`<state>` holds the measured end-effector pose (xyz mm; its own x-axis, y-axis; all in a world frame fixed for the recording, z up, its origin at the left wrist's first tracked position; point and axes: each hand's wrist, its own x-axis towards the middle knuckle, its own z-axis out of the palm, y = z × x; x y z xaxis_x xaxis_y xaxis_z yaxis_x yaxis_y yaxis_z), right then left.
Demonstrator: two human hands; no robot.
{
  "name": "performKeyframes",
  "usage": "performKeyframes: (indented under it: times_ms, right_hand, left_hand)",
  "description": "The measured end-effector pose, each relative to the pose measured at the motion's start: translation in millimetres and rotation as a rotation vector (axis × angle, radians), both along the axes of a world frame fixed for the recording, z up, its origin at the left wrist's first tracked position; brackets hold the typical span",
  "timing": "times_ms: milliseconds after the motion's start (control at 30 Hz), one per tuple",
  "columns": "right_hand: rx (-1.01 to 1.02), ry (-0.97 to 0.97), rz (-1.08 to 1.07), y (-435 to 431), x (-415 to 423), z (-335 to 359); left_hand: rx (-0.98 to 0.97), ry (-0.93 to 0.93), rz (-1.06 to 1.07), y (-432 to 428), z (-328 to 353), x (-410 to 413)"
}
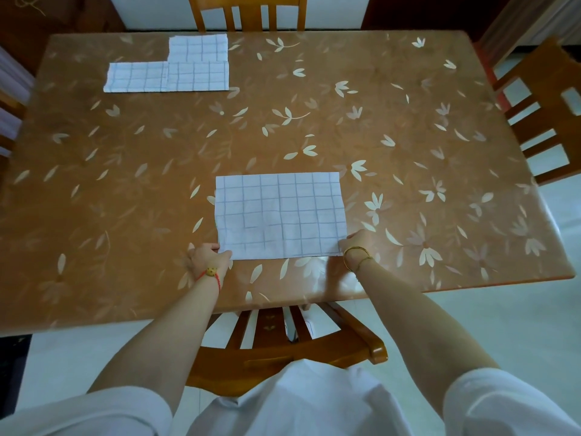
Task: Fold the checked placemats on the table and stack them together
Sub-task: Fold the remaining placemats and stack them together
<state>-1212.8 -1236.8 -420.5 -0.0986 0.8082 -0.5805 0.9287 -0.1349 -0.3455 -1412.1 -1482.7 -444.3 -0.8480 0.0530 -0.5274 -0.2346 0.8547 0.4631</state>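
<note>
White cloth ruled in thin blue checks lay flat near the front of the table: one placemat, spread in a single layer. The left hand pinched its near left corner and the right hand pinched the near right corner, fingers closed on the hem. By my reading the first fold was about to start; it would call for lifting both corners together and carrying the near edge to meet the far edge squarely. Two more placemats lay overlapped at the far left, well apart. Bare tabletop stretched beyond the mat, so the fold had room, though the near edge sat close to the table's front rim.
</note>
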Motion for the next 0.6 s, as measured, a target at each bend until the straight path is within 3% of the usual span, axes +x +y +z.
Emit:
performKeyframes:
  times_ms: [433, 600]
  right_hand:
    - [0.062, 0.154, 0.011, -2.9, 22.5, 2.1]
    - [0.054, 0.164, 0.052, -5.0, 45.4, 10.5]
  left_hand:
    - [0.051, -0.012, -0.064, -13.8, 15.1, 7.8]
    - [0.076, -0.134, -0.137, -23.2, 19.6, 18.8]
